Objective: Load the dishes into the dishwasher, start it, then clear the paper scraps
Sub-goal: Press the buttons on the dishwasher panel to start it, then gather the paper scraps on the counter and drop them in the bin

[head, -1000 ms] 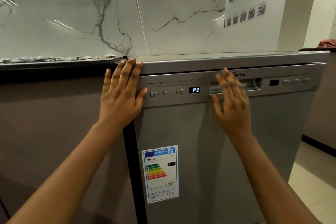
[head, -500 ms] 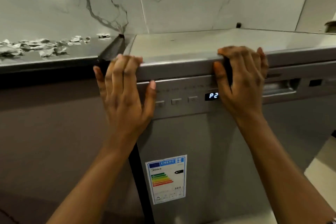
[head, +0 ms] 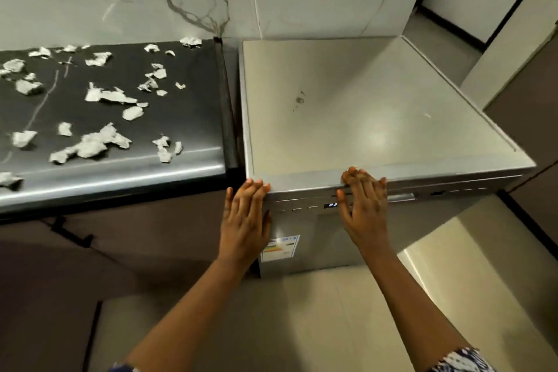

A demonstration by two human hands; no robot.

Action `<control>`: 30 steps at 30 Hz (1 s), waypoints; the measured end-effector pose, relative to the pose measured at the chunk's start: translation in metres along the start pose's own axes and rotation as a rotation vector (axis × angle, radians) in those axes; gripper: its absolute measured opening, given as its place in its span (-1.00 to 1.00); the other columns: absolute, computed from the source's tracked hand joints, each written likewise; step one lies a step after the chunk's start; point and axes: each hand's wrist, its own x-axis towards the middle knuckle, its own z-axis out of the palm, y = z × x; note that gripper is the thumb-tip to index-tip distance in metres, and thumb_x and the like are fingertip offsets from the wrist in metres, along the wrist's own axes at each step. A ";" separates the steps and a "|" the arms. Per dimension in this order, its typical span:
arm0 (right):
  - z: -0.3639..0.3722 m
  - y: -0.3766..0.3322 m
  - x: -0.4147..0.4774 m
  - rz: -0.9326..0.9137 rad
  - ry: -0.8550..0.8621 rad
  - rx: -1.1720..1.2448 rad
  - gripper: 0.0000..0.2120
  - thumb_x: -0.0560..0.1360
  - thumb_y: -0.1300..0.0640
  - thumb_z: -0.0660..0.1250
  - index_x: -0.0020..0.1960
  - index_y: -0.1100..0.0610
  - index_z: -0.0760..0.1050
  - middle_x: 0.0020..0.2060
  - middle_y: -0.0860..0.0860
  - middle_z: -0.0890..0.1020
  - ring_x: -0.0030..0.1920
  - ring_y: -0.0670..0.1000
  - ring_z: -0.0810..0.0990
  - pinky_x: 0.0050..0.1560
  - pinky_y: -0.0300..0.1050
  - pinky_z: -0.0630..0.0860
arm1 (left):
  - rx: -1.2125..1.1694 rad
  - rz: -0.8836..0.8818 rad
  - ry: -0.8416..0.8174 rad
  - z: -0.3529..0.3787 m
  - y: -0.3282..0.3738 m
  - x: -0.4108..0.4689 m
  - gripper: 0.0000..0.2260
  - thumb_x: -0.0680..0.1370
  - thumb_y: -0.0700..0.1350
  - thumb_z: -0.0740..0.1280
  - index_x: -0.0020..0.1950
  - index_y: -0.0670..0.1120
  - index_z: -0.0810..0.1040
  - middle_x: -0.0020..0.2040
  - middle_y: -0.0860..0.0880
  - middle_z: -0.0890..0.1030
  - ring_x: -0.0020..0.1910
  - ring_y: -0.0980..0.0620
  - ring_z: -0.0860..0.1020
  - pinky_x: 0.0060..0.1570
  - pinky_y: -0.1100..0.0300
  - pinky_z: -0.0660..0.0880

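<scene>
while both hands lie flat on its upper front edge, the dishwasher (head: 377, 106) stands closed, just right of the counter (head: 187, 127). judged step: seating the door (head: 326, 238) before starting the cycle.

hands: left hand (head: 246, 220) is at the top left corner, fingers straight and together, tips on the rim. right hand (head: 363, 208) is near the middle of the panel, fingers straight over the top edge, thumb spread. they are apart and neither is clamped on anything, so this is pressing, not gripping.

doing it well (judgement):
- push evenly with both palms high on the door so the latch catches squarely.
- keep fingertips out of the seam under the top.
- lift the right hand clear of the display (head: 332, 205) to check the programme, then press start once. which of the buttons (head: 297, 209) that is cannot be told, as their marks are too small.
- whether the latch has caught cannot be seen.

writing:
- display shows lit "p2", its right side next to the right thumb.
- label (head: 280, 248) on the door front is an energy-rating chart with coloured bars under a blue header. its text is unreadable.
- no brand name is legible.

outward: the scraps (head: 90, 143) lie scattered over the dark counter, untouched. that part is not yet begun.
</scene>
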 end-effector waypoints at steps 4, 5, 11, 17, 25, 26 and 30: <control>-0.026 -0.022 0.011 0.085 -0.223 -0.144 -0.60 0.35 0.28 0.39 0.19 0.20 0.48 0.13 0.16 0.57 0.20 0.20 0.52 0.27 0.24 0.33 | 0.008 -0.052 -0.294 -0.043 0.013 0.013 -0.47 0.42 -0.13 0.33 0.39 -0.04 0.35 0.36 -0.02 0.40 0.43 0.00 0.28 0.50 0.00 -0.10; -0.031 -0.027 0.016 0.108 -0.275 -0.165 -0.61 0.32 0.30 0.41 0.14 0.20 0.49 0.08 0.17 0.57 0.15 0.22 0.54 0.22 0.22 0.39 | 0.006 -0.042 -0.338 -0.052 0.014 0.018 -0.47 0.45 -0.11 0.31 0.42 -0.02 0.32 0.39 -0.01 0.38 0.45 0.02 0.25 0.49 0.02 -0.18; -0.042 -0.061 0.035 0.261 -0.386 -0.308 -0.81 0.44 0.20 0.34 0.04 0.21 0.49 -0.04 0.17 0.58 0.04 0.24 0.55 0.25 0.25 0.35 | 0.013 -0.125 -0.345 -0.089 -0.010 0.025 -0.51 0.57 0.03 0.21 0.49 0.02 0.24 0.49 0.03 0.25 0.52 0.09 0.09 0.42 0.07 -0.38; 0.002 -0.117 0.063 0.105 -0.425 -0.117 -0.66 0.42 0.14 0.28 0.17 0.21 0.53 0.20 0.18 0.54 0.19 0.21 0.52 0.26 0.22 0.36 | 0.052 -0.411 -0.097 -0.120 -0.084 0.027 -0.52 0.53 0.00 0.29 0.44 -0.02 0.35 0.48 -0.08 0.28 0.50 -0.06 0.18 0.46 -0.08 -0.15; 0.097 -0.236 0.111 -0.299 -0.747 0.117 0.08 0.25 -0.53 -0.50 0.50 0.22 -0.22 0.52 0.14 -0.08 0.52 0.15 -0.11 0.40 0.03 -0.23 | 0.301 -1.109 -0.009 -0.170 -0.198 0.015 -0.17 0.48 0.26 0.27 0.57 -0.12 -0.01 0.53 -0.32 -0.11 0.51 -0.31 -0.15 0.44 -0.19 -0.11; 0.108 -0.243 0.117 -0.322 -0.765 0.104 0.09 0.18 -0.52 -0.58 0.48 0.19 -0.31 0.52 0.12 -0.15 0.52 0.13 -0.19 0.38 0.01 -0.32 | 0.306 -1.161 -0.030 -0.177 -0.210 0.015 -0.13 0.46 0.32 0.24 0.56 -0.13 -0.03 0.53 -0.33 -0.13 0.51 -0.31 -0.16 0.45 -0.18 -0.12; 0.140 -0.277 0.142 -0.362 -0.804 0.045 -0.06 0.27 -0.49 -0.47 0.42 0.14 -0.42 0.52 0.05 -0.24 0.49 0.03 -0.33 0.41 0.06 -0.40 | 0.307 -1.229 -0.170 -0.189 -0.247 0.020 0.01 0.35 0.49 0.06 0.56 -0.14 -0.13 0.54 -0.29 -0.12 0.53 -0.22 -0.16 0.47 -0.12 -0.14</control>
